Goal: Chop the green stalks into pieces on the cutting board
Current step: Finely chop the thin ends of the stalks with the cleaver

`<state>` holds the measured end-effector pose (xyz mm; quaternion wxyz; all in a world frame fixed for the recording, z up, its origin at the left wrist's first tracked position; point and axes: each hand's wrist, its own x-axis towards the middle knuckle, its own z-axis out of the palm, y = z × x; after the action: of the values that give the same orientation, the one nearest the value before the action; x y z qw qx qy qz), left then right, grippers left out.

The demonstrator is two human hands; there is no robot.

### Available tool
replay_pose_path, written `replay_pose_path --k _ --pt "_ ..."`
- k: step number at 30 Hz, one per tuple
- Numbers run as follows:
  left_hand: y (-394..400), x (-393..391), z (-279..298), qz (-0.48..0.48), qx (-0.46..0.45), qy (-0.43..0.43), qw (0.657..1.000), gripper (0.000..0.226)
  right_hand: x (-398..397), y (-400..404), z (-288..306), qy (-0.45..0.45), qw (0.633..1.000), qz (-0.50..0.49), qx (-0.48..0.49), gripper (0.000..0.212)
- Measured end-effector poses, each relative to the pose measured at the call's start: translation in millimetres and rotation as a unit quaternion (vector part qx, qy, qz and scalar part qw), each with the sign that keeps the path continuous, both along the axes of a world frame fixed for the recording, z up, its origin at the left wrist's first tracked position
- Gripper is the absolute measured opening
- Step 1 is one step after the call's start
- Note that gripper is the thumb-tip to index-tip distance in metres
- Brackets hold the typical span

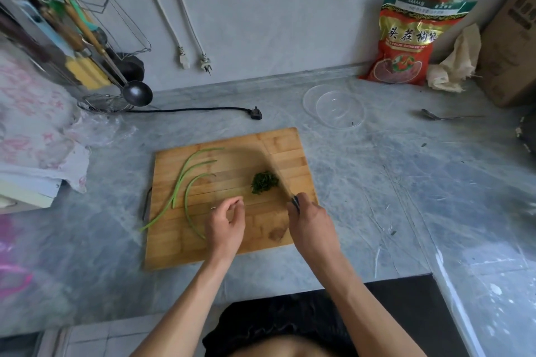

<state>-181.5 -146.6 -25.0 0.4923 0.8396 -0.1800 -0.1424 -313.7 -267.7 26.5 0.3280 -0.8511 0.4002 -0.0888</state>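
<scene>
Farthest left on my wooden cutting board lie the green stalks, three long curved ones side by side, whole, the outermost with its pale end hanging past the board's left edge onto the grey marbled counter. Just right of them my left hand hovers over the board's near half, fingers loosely curled toward the thumb and holding nothing, close to the innermost stalk but I cannot tell whether it touches it. Beyond my fingertips, nearer the middle right, sits a small dark heap of chopped greens. Right of that heap my right hand is clenched around the dark handle of the knife, whose blade is a blur slanting away toward the board's far edge, beside the heap.
</scene>
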Motion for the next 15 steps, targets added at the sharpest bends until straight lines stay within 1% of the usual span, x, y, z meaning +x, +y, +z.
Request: replay_pose_path --k 4,7,11,15 --pt "12.4 -1.4 5.4 0.023 -0.007 0.0 1.0 0.016 -9.0 -6.4 1.3 -0.102 0.993 -0.038 0.039 0.021" --pt "29.6 0.7 7.6 0.032 0.003 0.009 0.999 0.016 -9.1 -1.7 5.3 -0.158 0.983 -0.031 0.089 0.026" --pt "55.8 15.6 15.4 0.053 0.029 -0.004 0.998 0.017 7.0 9.7 9.3 -0.159 0.978 0.01 0.137 0.026" --pt "75.1 41.2 20.7 0.063 0.071 0.019 0.995 0.02 23.7 18.0 7.4 -0.164 0.975 0.027 0.148 0.024"
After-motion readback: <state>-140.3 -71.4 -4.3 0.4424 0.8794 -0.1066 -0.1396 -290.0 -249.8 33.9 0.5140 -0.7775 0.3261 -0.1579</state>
